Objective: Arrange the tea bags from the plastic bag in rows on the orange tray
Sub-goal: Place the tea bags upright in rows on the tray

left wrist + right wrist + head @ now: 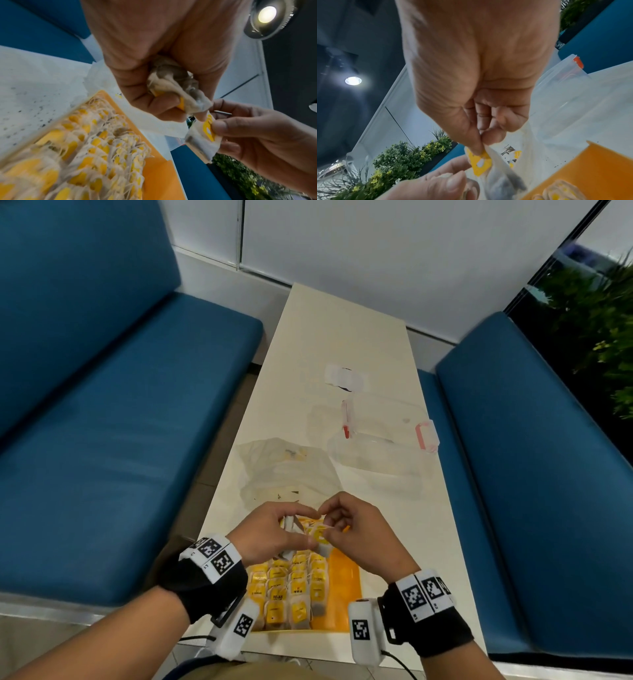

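Both hands, left hand [270,534] & right hand [356,530], pinch a tea bag [320,534] above the orange tray [344,587], w/ rows of tea bags [291,590] below; plastic bag [287,470] beyond.

Clear container [383,440], blue benches [102,440].

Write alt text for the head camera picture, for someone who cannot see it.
Two hands meet above an orange tray on a pale table: the left hand holds a bunch of tea bags, the right hand pinches one tea bag by its yellow tag. Rows of tea bags fill the tray's left part; a plastic bag lies beyond.
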